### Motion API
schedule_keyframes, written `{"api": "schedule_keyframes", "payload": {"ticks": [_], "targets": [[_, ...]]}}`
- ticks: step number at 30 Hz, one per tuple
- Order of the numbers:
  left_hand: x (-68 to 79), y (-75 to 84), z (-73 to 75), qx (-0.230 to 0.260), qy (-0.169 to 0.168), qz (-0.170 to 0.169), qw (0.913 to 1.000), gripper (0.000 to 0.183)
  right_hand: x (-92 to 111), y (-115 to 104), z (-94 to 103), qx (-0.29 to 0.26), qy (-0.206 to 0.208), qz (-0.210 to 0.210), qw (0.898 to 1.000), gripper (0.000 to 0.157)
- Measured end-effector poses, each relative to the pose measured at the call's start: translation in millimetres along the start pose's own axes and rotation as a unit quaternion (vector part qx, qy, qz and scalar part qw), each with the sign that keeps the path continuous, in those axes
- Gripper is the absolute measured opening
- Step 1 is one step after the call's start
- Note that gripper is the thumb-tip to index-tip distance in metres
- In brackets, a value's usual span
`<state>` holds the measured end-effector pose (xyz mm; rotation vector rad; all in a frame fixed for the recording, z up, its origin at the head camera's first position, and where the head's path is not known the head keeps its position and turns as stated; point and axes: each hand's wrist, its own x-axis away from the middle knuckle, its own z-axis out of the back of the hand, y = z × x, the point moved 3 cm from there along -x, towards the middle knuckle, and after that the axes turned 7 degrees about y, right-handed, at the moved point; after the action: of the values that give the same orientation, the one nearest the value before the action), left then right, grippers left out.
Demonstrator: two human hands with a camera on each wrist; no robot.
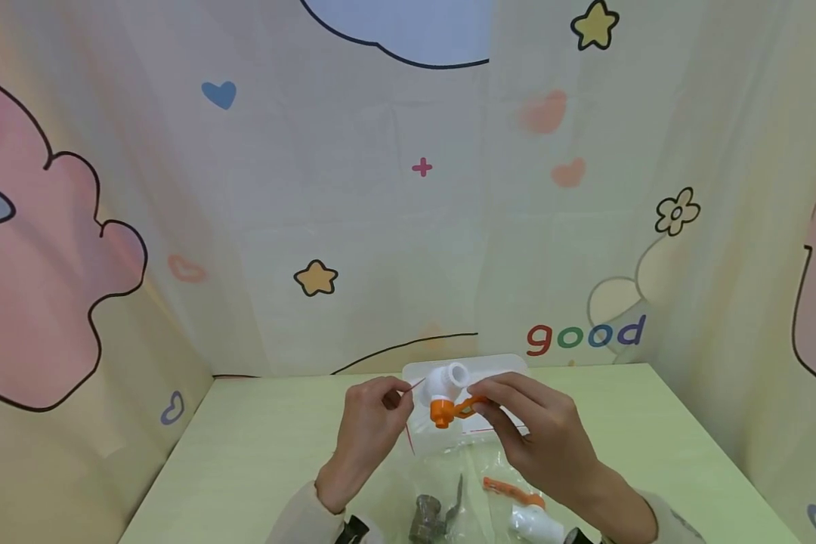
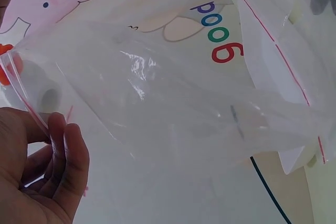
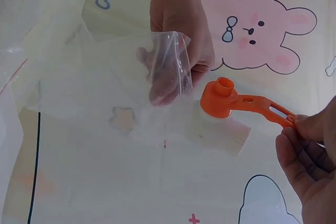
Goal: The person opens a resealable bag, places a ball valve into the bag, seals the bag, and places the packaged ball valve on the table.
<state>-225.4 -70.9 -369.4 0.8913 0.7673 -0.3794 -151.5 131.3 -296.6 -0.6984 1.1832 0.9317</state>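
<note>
My left hand (image 1: pixel 370 427) pinches the mouth of a clear zip bag (image 2: pixel 142 93) between thumb and fingers, at its red-lined edge. The bag spreads out see-through in both wrist views. Close by on the right, my right hand (image 1: pixel 544 431) holds a white plastic tap (image 1: pixel 440 383) by the end of its orange lever (image 3: pixel 257 103). The tap's open round end faces up and forward in the head view, with its orange cap (image 1: pixel 441 413) at the bottom. It hangs beside the bag's mouth, and the bag's edge overlaps its white body in the head view.
Nearer on the table lie a grey tap-like part (image 1: pixel 426 517) and another orange lever (image 1: pixel 513 492) with a white body (image 1: pixel 536 523), on or under clear plastic. Behind the hands is a white rounded-corner piece (image 1: pixel 496 366). A printed curtain (image 1: pixel 381 227) closes the back and sides.
</note>
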Motion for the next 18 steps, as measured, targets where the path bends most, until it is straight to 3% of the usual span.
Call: {"api": "schedule_keyframes", "payload": {"ticks": [12, 18], "targets": [[1.0, 6.7, -1.5, 0.028, -0.020, 0.033, 0.9989, 0.006, 19.0, 10.7, -13.7, -0.005, -0.062, -0.030, 0.998, 0.024], [3.0, 10.0, -3.4, 0.046, -0.027, 0.040, 0.9978, 0.006, 27.3, 16.8, -23.5, -0.007, -0.096, -0.048, 0.994, 0.010]]}}
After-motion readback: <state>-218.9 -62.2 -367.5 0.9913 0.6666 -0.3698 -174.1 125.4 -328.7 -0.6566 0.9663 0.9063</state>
